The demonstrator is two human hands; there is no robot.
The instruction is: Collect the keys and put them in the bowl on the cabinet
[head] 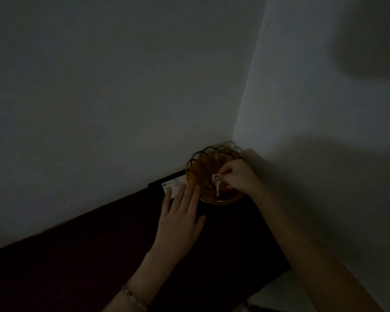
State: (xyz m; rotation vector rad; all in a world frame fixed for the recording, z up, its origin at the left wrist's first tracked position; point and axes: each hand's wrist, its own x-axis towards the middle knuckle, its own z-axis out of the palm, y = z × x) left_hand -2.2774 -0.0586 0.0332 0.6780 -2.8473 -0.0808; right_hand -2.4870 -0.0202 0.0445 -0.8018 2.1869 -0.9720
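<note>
An amber glass bowl (203, 163) with a scalloped rim stands in the far corner of a dark cabinet top (234, 239). My right hand (238, 177) reaches over the bowl and pinches a pale key (216, 184) by its head. The key hangs blade down inside the bowl. Flat on the cabinet just left of the bowl lies my left hand (180, 218), fingers spread, its fingertips touching the bowl's side. The room is very dim, so whatever else lies in the bowl is hard to make out.
A white card (172, 186) lies on the cabinet beside the bowl, partly under my left fingertips. Pale walls meet in a corner right behind the bowl. The cabinet's front right edge (279, 273) drops off to a lighter floor.
</note>
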